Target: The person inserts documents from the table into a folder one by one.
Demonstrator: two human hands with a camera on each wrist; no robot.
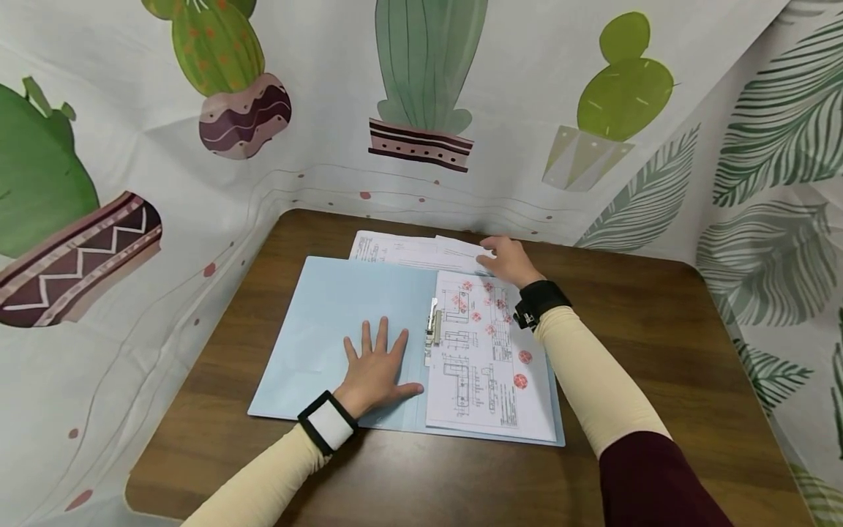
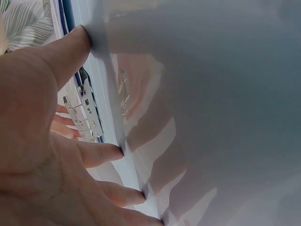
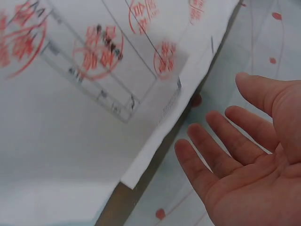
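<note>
A light blue folder (image 1: 290, 359) lies opened out on the table. My left hand (image 1: 375, 372) rests on its bare left cover with fingers spread; in the left wrist view its fingertips touch the glossy surface. A metal clip (image 1: 432, 327) sits along the spine. Drawing sheets (image 1: 490, 410) with red round stamps cover the folder's right side. Loose printed papers (image 1: 410, 252) stick out behind the folder's top edge. My right hand (image 1: 512, 262) is at their right end, fingers loosely bent; in the right wrist view nothing is between its fingers, apart from the stamped sheet.
The brown wooden table (image 1: 626, 293) has rounded corners and extends past the folder on both sides. Behind it hangs a white cloth (image 1: 316, 146) printed with cacti and leaves, close to the table's back edge.
</note>
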